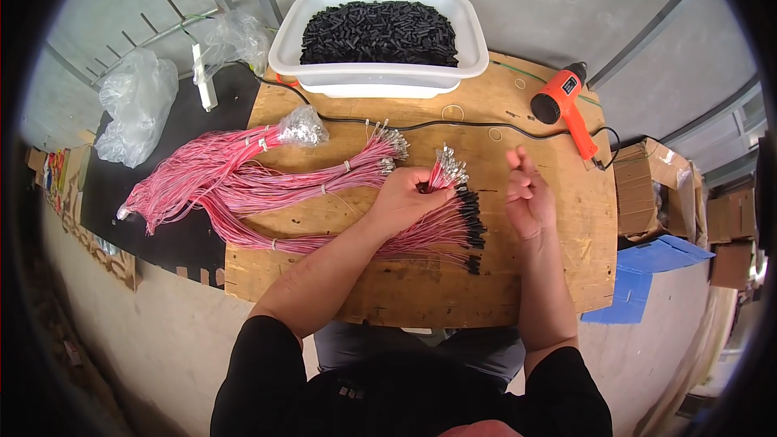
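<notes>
My left hand (pixel 405 201) is closed around a bundle of red and white wires, whose bare silvery metal terminals (pixel 449 168) stick up past my fingers. Below that hand, more wires fan out to the right and end in black sleeves (pixel 471 222). To the right of the bundle and apart from it, my right hand (pixel 531 198) is raised, its fingers loosely bent and spread; I see nothing in it. Further tied bundles of pink wires (pixel 275 186) stretch leftward across the table. One has its terminals inside a clear plastic bag (pixel 303 126).
At the back, a white plastic tub (pixel 376 79) holds many small black tubes (pixel 380 32). An orange heat gun (pixel 564 105) lies at the back right, its black cable crossing the wooden table (pixel 558 275). Plastic bags (pixel 139 105) and a white power strip (pixel 204 81) are at left; cardboard boxes (pixel 655 186) stand right.
</notes>
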{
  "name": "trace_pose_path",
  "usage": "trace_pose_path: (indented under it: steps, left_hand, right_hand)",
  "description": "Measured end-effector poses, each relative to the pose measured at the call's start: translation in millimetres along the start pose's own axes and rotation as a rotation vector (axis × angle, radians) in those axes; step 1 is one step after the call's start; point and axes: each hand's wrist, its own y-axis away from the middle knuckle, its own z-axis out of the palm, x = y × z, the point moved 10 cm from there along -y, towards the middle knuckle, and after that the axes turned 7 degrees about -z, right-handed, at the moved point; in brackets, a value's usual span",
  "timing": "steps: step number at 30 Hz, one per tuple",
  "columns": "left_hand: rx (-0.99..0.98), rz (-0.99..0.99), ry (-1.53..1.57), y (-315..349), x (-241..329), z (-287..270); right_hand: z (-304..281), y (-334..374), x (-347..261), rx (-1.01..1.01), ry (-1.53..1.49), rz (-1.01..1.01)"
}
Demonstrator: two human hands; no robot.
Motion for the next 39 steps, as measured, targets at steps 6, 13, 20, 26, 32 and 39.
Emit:
trace_pose_path:
  steps: [6, 13, 20, 26, 32, 39]
  left_hand:
    - [0.005, 0.025, -0.027, 1, 4, -1]
    - [0.014, 0.044, -0.044, 0, 4, 0]
    - [0.004, 0.022, -0.046, 2, 8, 0]
    - [0.002, -0.002, -0.049, 2, 4, 0]
    - [0.000, 0.024, 0.018, 1, 3, 0]
    - [-0.006, 0.021, 0.016, 1, 3, -1]
  right_hand:
    - [-11, 1, -8, 0.128, 0.009, 0.012]
    - [8, 7, -5, 0.016, 0.134, -0.033]
    - [2, 5, 7, 0.075, 0.161, -0.022]
    - [8, 7, 15, 0.101, 0.199, 0.011]
    - [18, 13, 18, 0.028, 0.308, 0.008]
    - [28, 18, 29, -0.054, 0.511, 0.061]
